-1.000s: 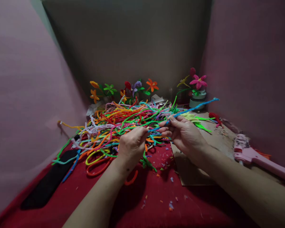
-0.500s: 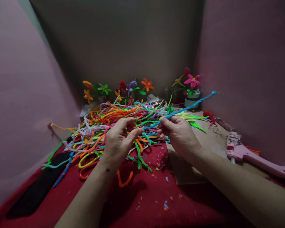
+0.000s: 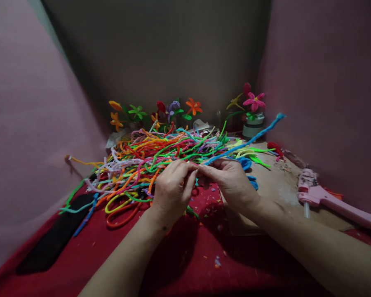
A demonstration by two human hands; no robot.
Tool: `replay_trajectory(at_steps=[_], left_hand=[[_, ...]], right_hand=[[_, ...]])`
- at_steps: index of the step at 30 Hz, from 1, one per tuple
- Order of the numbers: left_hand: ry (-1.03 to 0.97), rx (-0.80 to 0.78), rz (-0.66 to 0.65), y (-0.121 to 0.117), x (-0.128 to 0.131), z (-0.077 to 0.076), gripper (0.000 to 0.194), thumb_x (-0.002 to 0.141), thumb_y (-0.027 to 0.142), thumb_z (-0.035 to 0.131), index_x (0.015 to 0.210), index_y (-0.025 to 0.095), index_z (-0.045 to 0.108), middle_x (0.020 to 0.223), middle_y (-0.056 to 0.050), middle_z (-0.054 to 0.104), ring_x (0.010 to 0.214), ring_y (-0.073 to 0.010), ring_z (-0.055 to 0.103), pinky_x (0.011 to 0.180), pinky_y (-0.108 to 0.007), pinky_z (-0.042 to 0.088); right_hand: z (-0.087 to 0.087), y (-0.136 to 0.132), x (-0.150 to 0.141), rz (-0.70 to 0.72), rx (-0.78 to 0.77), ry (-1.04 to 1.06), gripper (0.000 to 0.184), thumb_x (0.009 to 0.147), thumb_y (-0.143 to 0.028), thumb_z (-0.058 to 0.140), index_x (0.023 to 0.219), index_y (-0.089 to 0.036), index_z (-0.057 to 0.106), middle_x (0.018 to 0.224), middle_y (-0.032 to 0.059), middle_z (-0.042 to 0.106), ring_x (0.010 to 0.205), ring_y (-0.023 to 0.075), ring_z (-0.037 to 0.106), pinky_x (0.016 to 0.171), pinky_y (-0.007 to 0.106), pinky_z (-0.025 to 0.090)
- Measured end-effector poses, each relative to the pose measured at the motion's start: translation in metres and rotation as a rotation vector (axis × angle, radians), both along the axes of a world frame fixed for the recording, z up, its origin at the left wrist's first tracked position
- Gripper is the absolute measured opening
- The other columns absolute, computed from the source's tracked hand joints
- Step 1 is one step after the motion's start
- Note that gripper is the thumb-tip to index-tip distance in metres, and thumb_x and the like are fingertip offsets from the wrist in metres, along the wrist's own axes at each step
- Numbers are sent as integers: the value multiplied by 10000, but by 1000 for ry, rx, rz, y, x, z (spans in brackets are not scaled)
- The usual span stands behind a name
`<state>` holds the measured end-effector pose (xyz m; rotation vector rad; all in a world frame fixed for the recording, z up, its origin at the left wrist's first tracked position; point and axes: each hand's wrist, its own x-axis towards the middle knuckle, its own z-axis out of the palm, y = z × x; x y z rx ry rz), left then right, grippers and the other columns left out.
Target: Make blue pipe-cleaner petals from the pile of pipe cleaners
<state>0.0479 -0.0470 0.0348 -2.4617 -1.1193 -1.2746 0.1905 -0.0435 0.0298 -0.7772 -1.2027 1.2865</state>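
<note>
A blue pipe cleaner [image 3: 259, 135] slants up and to the right from my fingers, its far end in the air. My right hand [image 3: 236, 181] pinches it close to its lower end. Against those fingertips, my left hand [image 3: 174, 185] is closed with thumb and forefinger together at the same end; the very tip is hidden between the fingers. Just behind my right hand, bent blue loops [image 3: 245, 163] rest on the cardboard. A tangled heap of many-coloured pipe cleaners [image 3: 160, 146] spreads behind my left hand.
Fuzzy flowers [image 3: 193, 106] stand along the back, some by a pale jar [image 3: 253, 126]. A pink glue gun [image 3: 327, 202] lies at the right on cardboard [image 3: 286, 185]. At the left is a flat black item [image 3: 46, 247]. Scraps dot the red cloth [image 3: 200, 272].
My left hand has moved right and its fingertips now meet those of my right hand at the pipe cleaner's end. Blue loops have come into sight behind my right hand.
</note>
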Motion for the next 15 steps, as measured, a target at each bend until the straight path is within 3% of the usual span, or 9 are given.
replay_trajectory(at_steps=[4, 9, 15], left_hand=[[14, -30, 42, 0, 1, 0, 110, 829, 159, 486, 805, 145, 593, 705, -23, 593, 675, -122, 555, 645, -237, 438], [-59, -188, 26, -1, 0, 5, 102, 818, 202, 523, 786, 166, 613, 711, -10, 622, 657, -108, 566, 624, -216, 434], [-28, -113, 50, -1, -2, 2, 105, 804, 186, 513, 774, 165, 611, 688, -4, 621, 629, -100, 562, 609, -211, 428]], right_hand=[[-1, 1, 1, 7, -15, -15, 213, 714, -300, 646, 582, -133, 627, 522, 8, 617, 456, 94, 557, 469, 224, 444], [-1, 1, 1, 5, -43, -10, 209, 702, -311, 654, 606, -125, 641, 526, 18, 632, 452, 98, 561, 460, 222, 455], [-1, 1, 1, 34, -8, -39, 202, 734, -307, 627, 627, -139, 659, 534, 13, 627, 471, 97, 559, 475, 223, 450]])
